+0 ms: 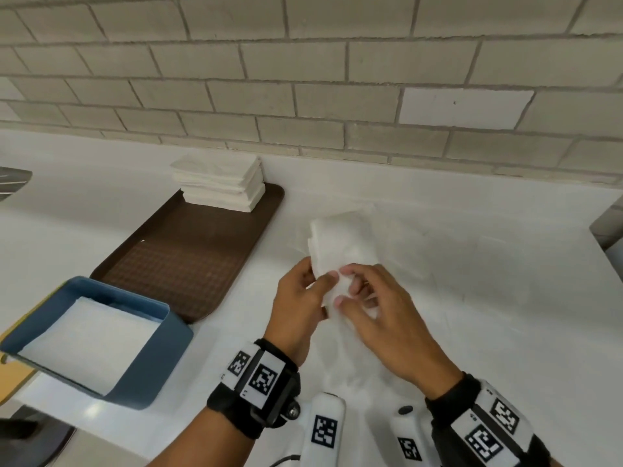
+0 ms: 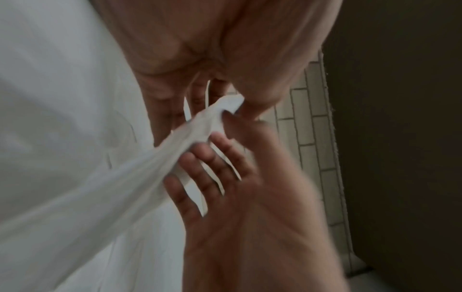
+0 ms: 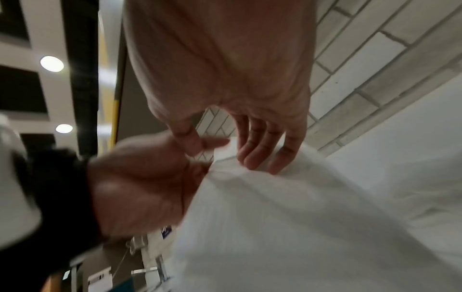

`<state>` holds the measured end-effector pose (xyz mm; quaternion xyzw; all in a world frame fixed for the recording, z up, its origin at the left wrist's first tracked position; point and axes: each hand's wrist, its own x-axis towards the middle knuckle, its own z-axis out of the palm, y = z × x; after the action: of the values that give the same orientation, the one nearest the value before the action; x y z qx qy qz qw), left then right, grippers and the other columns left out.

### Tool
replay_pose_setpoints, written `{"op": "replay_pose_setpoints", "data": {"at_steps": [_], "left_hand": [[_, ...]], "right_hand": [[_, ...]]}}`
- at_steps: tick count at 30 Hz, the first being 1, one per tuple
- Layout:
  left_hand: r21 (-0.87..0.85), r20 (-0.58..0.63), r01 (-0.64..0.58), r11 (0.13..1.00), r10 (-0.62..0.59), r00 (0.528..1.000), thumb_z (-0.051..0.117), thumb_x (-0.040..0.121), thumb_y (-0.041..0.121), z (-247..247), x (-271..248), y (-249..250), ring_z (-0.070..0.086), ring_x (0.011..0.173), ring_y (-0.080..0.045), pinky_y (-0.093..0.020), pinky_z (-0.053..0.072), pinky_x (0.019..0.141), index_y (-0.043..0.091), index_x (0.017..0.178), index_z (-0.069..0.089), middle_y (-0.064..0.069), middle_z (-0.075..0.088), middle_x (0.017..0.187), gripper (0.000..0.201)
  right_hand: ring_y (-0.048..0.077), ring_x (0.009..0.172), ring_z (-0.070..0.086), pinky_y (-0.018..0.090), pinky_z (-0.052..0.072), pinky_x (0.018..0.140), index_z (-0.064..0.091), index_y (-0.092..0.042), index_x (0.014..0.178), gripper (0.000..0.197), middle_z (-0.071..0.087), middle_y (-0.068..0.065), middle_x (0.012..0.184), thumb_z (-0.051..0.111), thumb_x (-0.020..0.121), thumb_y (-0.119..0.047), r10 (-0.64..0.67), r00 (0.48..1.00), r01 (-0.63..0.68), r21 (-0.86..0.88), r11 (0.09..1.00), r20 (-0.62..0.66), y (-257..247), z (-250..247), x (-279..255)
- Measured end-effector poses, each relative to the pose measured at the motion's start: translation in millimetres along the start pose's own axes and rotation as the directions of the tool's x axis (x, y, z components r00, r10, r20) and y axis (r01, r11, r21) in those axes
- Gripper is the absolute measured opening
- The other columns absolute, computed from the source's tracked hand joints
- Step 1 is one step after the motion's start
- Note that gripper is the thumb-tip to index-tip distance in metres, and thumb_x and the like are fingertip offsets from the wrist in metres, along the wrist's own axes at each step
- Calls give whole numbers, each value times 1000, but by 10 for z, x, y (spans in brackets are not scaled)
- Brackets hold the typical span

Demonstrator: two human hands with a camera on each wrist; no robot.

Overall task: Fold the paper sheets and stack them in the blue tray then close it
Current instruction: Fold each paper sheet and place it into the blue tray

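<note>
The tabletop (image 1: 472, 298) is carrying everything, white and running back to the brick wall (image 1: 303, 79) at 12 o'clock. On it, toward 10 o'clock from the hands, the brown tray (image 1: 188, 261) is lying lengthwise, and at its far end the stack (image 1: 219, 182) of unfolded sheets is waiting. At 8 o'clock the blue tray (image 1: 148, 362) is sitting uncovered near the tabletop's edge, with folded paper (image 1: 91, 335) already lying flat inside it; no lid is showing that I can tell.

The step in hand appears to be folding a single sheet (image 1: 340, 247), which is being held up just above the tabletop at centre. The left hand (image 1: 300, 305) is pinching the sheet's near edge between thumb and fingers, so its grip is clamped on the paper. The right hand (image 1: 377, 318) is meeting it from 3 o'clock, thumb and forefinger closing on the same edge while the other fingers (image 2: 220, 150) are spreading loosely; that grip is also clamped on the sheet.

Judging from this, the next move calls for bringing edges together squarely and creasing, then carrying the sheet toward 8 o'clock into the blue tray. The paper is looking thin and limp, so it is likely calling for a light touch.
</note>
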<state>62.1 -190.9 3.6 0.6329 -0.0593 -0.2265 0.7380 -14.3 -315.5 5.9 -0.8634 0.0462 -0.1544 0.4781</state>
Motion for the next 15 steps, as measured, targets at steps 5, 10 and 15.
{"op": "replay_pose_setpoints", "data": {"at_steps": [5,10,15], "left_hand": [[-64,36,97,993,-95,995,56,99,5,-236,20,18,71,98,-25,-35,59,78,10,118,72,-10,76,116,25],[-18,73,123,992,-121,990,61,99,10,-240,21,3,72,109,-29,-36,59,84,8,121,69,-7,76,116,24],[341,34,-309,888,316,948,64,98,11,-178,-49,-23,74,101,-11,-27,60,85,17,117,66,5,77,109,20]], "right_hand": [[1,99,56,15,46,76,50,-34,116,40,44,-10,115,72,85,-23,247,966,-228,195,954,-80,131,-191,68],[19,92,70,38,56,88,65,-22,105,13,71,-5,102,63,93,-16,332,943,-319,393,862,38,180,-179,88],[11,105,64,30,54,88,45,-33,117,22,63,-9,115,45,102,-17,179,982,-162,233,959,-56,108,-41,54]]}}
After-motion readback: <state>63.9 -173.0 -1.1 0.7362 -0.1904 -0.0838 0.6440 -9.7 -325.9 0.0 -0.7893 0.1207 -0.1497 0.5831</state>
